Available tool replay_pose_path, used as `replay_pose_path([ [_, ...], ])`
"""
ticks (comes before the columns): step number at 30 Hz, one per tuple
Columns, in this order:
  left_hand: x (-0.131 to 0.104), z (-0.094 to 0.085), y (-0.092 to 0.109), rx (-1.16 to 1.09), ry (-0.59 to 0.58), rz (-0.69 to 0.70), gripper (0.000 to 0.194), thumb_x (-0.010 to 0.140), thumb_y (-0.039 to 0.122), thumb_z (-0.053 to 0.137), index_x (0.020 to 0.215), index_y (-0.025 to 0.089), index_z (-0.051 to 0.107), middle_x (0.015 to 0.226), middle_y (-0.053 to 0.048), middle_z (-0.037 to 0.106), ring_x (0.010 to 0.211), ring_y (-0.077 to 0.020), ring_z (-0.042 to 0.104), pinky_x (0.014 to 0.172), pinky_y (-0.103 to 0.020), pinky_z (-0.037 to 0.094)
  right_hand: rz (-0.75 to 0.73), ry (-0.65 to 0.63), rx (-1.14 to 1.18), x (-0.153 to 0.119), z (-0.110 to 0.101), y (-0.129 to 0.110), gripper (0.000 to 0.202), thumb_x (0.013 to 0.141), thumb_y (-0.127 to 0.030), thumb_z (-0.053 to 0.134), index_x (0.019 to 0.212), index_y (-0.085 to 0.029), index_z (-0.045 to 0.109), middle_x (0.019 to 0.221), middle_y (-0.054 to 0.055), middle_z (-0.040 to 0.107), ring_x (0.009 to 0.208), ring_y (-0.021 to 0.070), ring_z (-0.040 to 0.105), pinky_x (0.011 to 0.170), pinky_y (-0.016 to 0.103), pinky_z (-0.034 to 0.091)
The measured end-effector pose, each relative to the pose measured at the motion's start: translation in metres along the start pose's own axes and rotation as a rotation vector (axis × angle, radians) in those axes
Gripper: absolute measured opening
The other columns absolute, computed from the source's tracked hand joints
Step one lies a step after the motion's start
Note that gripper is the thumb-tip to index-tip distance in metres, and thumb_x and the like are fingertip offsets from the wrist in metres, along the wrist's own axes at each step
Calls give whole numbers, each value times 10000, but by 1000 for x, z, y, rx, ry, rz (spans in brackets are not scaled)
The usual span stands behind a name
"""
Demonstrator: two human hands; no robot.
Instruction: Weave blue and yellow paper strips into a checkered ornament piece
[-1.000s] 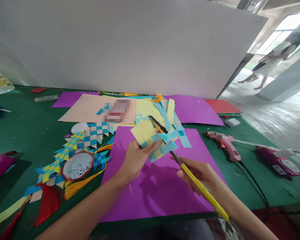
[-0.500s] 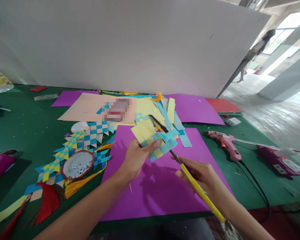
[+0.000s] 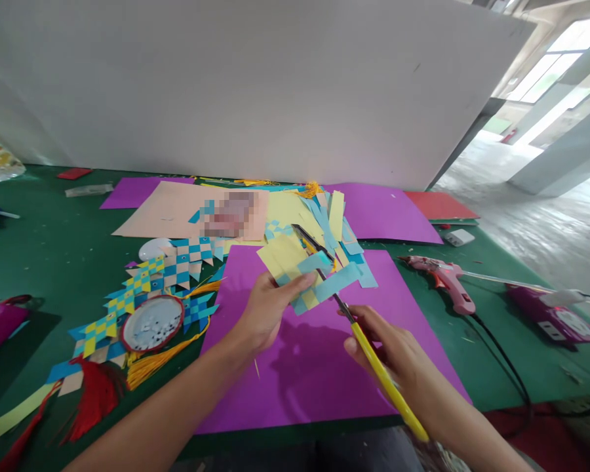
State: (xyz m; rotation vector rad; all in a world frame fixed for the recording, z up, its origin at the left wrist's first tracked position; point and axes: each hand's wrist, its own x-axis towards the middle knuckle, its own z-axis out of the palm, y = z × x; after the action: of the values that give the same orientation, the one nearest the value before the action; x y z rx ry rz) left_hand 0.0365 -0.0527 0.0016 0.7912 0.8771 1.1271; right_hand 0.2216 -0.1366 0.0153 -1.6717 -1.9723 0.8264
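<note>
My left hand (image 3: 270,305) pinches a woven piece of yellow and light blue paper strips (image 3: 280,259), thumb on top, above a purple sheet (image 3: 324,373). Loose blue strip ends (image 3: 341,278) stick out to its right. My right hand (image 3: 388,344) is closed around a long tool with a yellow handle (image 3: 381,373). The tool's dark metal part (image 3: 341,305) reaches up and left, passing behind the blue strips, and its dark tip shows beyond them over the paper pile.
Woven paper fish (image 3: 189,262), a round dish of small eyes (image 3: 152,324) and a red tassel (image 3: 96,393) lie left. A pink glue gun (image 3: 447,278) with its cord is right. Yellow and blue strips (image 3: 337,216) lie behind, before a white wall (image 3: 226,85).
The blue strip ends have spread apart and one now reaches farther right. The yellow handle has shifted slightly up and left. A person in the far right background is no longer visible.
</note>
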Motion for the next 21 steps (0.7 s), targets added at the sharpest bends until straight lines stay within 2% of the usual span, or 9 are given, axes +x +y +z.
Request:
replay_pose_path([
  [2, 0, 1, 2, 0, -16, -14, 314, 687, 273, 815, 979, 180, 743, 1010, -49, 755, 880, -187, 702, 752, -257, 559, 9, 29, 19, -5, -1, -1, 427, 927, -506, 448, 1257, -237, 490, 1021, 82, 664, 867, 205, 635, 746, 293, 498],
  [4, 0, 2, 2, -2, -35, -30, 334, 695, 278, 812, 1005, 181, 737, 997, -44, 755, 860, -174, 701, 730, -243, 558, 24, 45, 67, -8, -1, -2, 469, 917, -547, 443, 1279, -251, 471, 1077, 99, 650, 954, 229, 628, 803, 321, 503],
  [7, 0, 2, 1, -9, -47, -27, 304, 686, 284, 820, 959, 175, 746, 942, -34, 758, 839, -163, 696, 728, -235, 556, 78, 18, 226, -8, -1, 1, 444, 927, -554, 424, 1258, -262, 469, 862, 46, 632, 713, 175, 609, 636, 278, 504],
  [9, 0, 1, -1, -4, -43, -13, 302, 666, 287, 834, 930, 168, 749, 926, -35, 757, 841, -167, 692, 755, -250, 557, 113, 16, 403, -4, 0, 5, 409, 937, -546, 413, 1225, -260, 466, 744, -3, 573, 517, 116, 503, 481, 233, 434],
  [11, 1, 0, -3, 6, -35, -4, 322, 648, 286, 845, 930, 164, 748, 932, -37, 754, 846, -171, 687, 773, -263, 556, 125, 42, 573, 3, -1, 8, 380, 938, -548, 414, 1153, -242, 477, 706, -26, 536, 432, 80, 419, 407, 214, 366],
  [15, 0, 0, -2, -4, -51, -38, 312, 663, 292, 835, 930, 163, 740, 935, -30, 747, 820, -152, 677, 746, -241, 555, 100, 159, 753, 20, -13, 6, 335, 917, -523, 474, 1061, -220, 485, 745, -26, 548, 391, 61, 428, 374, 220, 339],
  [18, -1, 1, 3, -56, -67, -175, 312, 648, 321, 843, 885, 154, 728, 800, -16, 730, 694, -135, 659, 646, -231, 557, 43, 218, 793, 31, -26, 1, 304, 882, -424, 578, 1096, -228, 486, 743, -35, 565, 414, 72, 472, 401, 230, 370],
  [21, -3, 0, 10, -181, -118, -322, 314, 622, 327, 861, 819, 151, 691, 652, 14, 666, 573, -108, 607, 574, -218, 538, -39, 199, 763, 39, -33, -3, 272, 872, -368, 609, 1082, -226, 511, 723, -39, 568, 453, 67, 458, 435, 228, 379],
])
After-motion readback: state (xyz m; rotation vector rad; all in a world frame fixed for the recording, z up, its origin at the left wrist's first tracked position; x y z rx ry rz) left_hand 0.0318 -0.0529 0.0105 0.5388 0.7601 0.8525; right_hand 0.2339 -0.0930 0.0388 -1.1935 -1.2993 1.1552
